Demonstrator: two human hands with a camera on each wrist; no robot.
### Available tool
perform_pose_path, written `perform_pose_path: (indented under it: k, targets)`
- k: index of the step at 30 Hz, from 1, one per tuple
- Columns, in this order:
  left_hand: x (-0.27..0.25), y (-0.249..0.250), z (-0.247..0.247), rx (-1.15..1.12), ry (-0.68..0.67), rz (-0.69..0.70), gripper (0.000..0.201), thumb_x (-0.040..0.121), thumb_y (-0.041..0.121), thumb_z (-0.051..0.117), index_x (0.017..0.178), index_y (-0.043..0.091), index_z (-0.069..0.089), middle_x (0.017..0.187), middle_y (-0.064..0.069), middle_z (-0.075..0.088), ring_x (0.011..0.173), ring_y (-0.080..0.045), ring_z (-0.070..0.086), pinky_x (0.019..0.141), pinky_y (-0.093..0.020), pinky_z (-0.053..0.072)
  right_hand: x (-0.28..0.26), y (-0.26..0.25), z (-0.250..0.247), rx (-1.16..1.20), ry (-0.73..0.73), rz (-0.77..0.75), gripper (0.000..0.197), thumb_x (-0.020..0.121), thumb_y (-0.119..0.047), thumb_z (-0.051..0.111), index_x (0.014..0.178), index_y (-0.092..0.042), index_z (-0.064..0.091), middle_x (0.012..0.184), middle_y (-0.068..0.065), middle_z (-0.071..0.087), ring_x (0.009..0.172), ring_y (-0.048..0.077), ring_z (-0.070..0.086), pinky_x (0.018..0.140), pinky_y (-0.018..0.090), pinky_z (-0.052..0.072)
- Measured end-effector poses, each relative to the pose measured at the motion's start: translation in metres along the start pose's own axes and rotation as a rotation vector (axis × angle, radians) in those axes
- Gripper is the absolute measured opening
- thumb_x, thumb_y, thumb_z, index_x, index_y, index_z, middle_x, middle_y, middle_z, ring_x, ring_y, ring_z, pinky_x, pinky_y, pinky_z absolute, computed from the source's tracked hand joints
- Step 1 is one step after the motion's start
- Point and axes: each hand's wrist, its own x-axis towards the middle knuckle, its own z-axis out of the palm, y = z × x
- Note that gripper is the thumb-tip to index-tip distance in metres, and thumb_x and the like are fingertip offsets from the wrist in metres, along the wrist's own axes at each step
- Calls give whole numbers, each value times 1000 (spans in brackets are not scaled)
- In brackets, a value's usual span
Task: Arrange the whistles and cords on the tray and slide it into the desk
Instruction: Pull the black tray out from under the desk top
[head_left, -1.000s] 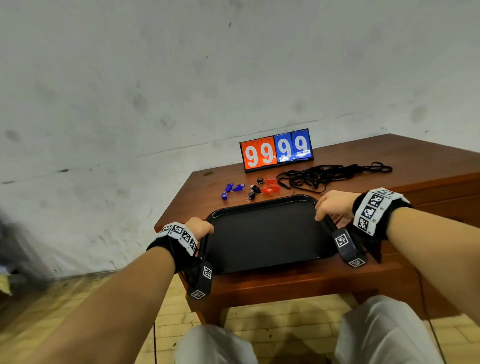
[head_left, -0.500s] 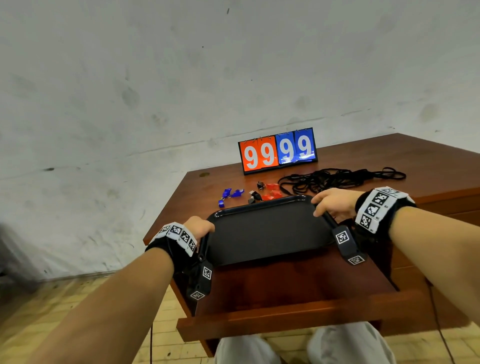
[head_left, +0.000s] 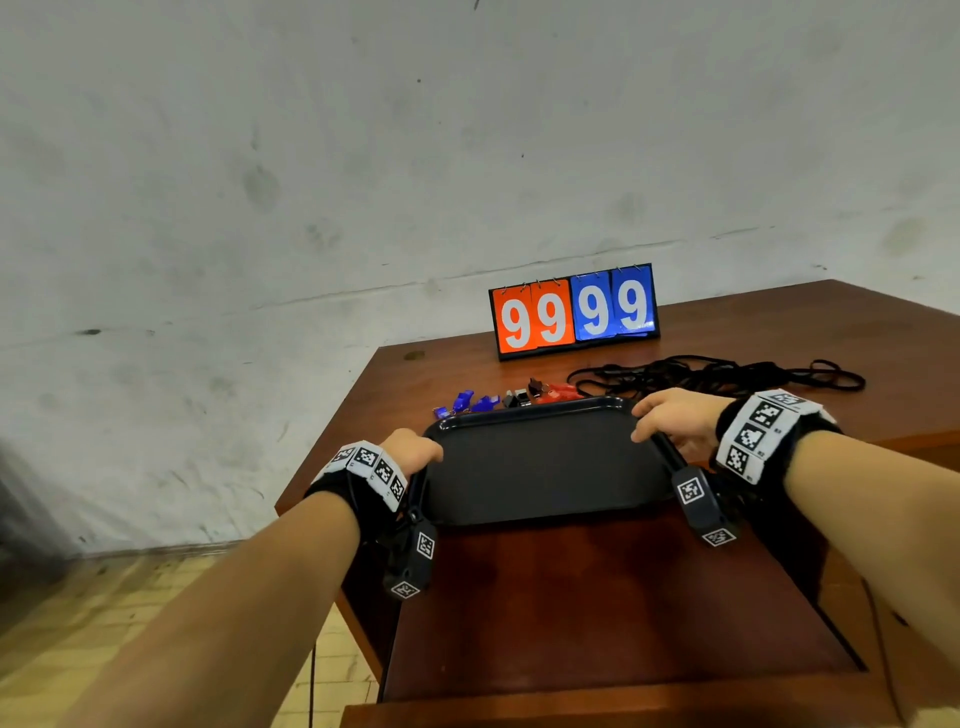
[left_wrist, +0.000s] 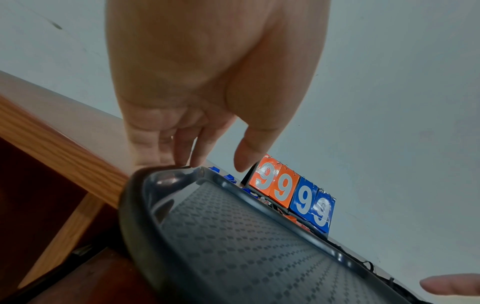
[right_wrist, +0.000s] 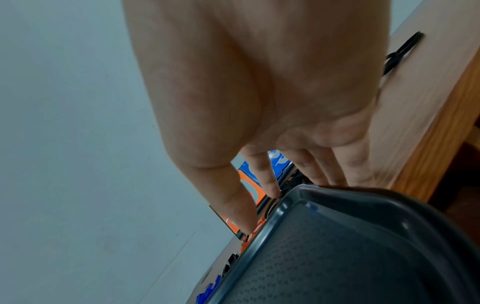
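Note:
An empty black tray (head_left: 545, 467) lies at the back of a brown pull-out board (head_left: 597, 597), its far rim by the desk top (head_left: 779, 322). My left hand (head_left: 415, 452) grips the left rim, and in the left wrist view its fingers (left_wrist: 179, 148) reach behind the tray (left_wrist: 246, 246) corner. My right hand (head_left: 675, 415) grips the right rim, fingers (right_wrist: 311, 164) behind the tray (right_wrist: 337, 257). Beyond the far rim lie blue whistles (head_left: 470, 402), black whistles (head_left: 514, 399) and red whistles (head_left: 556, 392). A tangle of black cords (head_left: 717, 374) sits to their right.
A flip scoreboard (head_left: 574, 312) reading 9999 stands at the back of the desk, close to a grey wall. Tiled floor lies below at the left. The board stretches toward me in front of the tray.
Much more of the brown board now shows in front of the tray. The tray's far rim has come up to the whistles and hides part of them. Both hands keep their hold.

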Motion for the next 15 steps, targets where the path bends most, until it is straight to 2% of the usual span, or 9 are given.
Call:
perform_pose_path:
  k: [2,4,6,7,8,11,14,15]
  targets:
    - [5,1,-1,-5,5,-2,36,68,18,67,96,-4,63,88,-18,65,81,-33,65,70,-38,50,5,-3,0,-9,1,3,58,85,-8,69,139,-7,49,139,12,49,125,28,48,105,39,41]
    - [15,2,-1,-22,10,-2,37,64,18,67,94,-3,63,89,-17,66,83,-33,67,74,-39,53,9,-5,0,-42,8,-1,56,87,-9,67,140,-6,49,143,12,46,128,29,45,102,36,39]
    - [38,-3,2,-66,6,2,46,55,20,67,96,-2,63,96,-19,70,89,-37,69,86,-47,57,15,-6,0,-56,10,-1,56,88,-10,67,141,-7,48,145,12,45,133,30,41,100,35,38]
    - [42,-3,3,-78,5,4,49,52,19,66,96,-2,64,98,-22,70,90,-38,70,88,-51,56,18,-7,1,-57,7,1,56,88,-10,67,141,-8,48,145,12,45,134,31,41,101,36,39]
    - [49,-3,5,-93,5,0,49,51,18,65,95,-2,64,98,-23,70,90,-39,70,88,-54,56,21,-7,1,-52,5,2,56,87,-10,68,140,-9,49,145,12,45,134,31,41,104,39,41]
    - [52,1,4,-93,4,10,45,54,17,64,94,-4,65,94,-22,70,88,-38,69,83,-48,57,33,-7,1,-60,3,-1,56,86,-11,69,138,-12,50,144,12,46,134,31,41,107,47,41]
    - [73,-2,6,-100,-17,2,49,50,17,65,94,-3,65,96,-25,70,87,-41,70,84,-58,55,41,-10,1,-89,12,-6,55,86,-12,69,138,-12,51,145,11,46,136,31,39,108,47,39]
    - [70,1,5,-90,-19,3,48,50,17,65,94,-3,65,96,-25,71,86,-40,70,84,-58,56,43,-11,1,-95,14,-6,54,86,-12,69,137,-12,51,145,11,45,136,31,39,108,47,39]
